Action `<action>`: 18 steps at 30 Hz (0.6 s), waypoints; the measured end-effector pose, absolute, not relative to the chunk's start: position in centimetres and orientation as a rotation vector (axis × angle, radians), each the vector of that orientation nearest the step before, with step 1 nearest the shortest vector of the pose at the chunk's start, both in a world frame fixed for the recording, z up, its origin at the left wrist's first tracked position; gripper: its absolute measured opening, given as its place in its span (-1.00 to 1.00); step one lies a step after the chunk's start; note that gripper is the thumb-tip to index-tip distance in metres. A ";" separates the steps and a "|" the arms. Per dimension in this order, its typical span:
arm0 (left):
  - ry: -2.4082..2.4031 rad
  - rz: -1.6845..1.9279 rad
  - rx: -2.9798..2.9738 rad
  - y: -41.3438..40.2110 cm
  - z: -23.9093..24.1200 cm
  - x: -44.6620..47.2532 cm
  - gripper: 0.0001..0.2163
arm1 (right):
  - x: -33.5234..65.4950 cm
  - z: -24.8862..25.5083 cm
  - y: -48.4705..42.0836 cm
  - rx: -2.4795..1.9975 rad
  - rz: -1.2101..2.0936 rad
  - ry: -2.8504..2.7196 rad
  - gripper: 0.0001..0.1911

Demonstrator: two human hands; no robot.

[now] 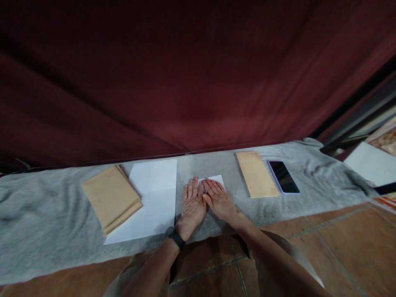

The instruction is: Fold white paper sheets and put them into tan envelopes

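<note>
My left hand lies flat, fingers stretched forward, at the left side of a small piece of white paper. Over that paper my right hand is spread flat too, its thumb touching the left hand. Most of the paper is hidden under the hands, so I cannot tell whether it is folded. To the left, large white sheets lie partly under a stack of brown envelopes. Right of my hands rests a long brown envelope or pile of them.
A phone with a light purple case lies right of the brown envelope. Everything rests on a grey cloth. A dark red drape rises behind it. Brown floor tiles show in front. A white panel stands at the far right.
</note>
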State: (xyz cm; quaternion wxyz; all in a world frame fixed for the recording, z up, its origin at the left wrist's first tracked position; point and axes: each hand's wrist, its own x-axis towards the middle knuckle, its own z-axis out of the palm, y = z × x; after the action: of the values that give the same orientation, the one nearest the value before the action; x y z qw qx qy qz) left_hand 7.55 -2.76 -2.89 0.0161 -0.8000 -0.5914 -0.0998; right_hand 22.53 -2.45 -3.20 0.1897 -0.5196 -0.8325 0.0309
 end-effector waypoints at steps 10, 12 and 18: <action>-1.884 -0.397 -2.451 -2.9 -3.1 6.3 -0.45 | 24.7 -4.5 -2.2 -1.675 -0.082 -2.250 -0.41; -1.898 -0.392 -2.436 -3.0 -3.0 6.1 -0.45 | 25.0 -4.4 -2.2 -1.726 -0.062 -2.228 -0.40; -1.871 -0.422 -2.407 -3.1 -2.4 6.2 -0.46 | 26.2 -3.1 -1.7 -1.860 0.047 -2.100 -0.43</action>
State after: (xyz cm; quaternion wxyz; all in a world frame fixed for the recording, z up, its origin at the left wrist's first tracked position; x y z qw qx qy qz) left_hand 6.23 -3.14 -2.38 0.0316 -0.7817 -0.6076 -0.1370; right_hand 26.16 -1.68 -3.09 0.1673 -0.6536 -0.7379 0.0166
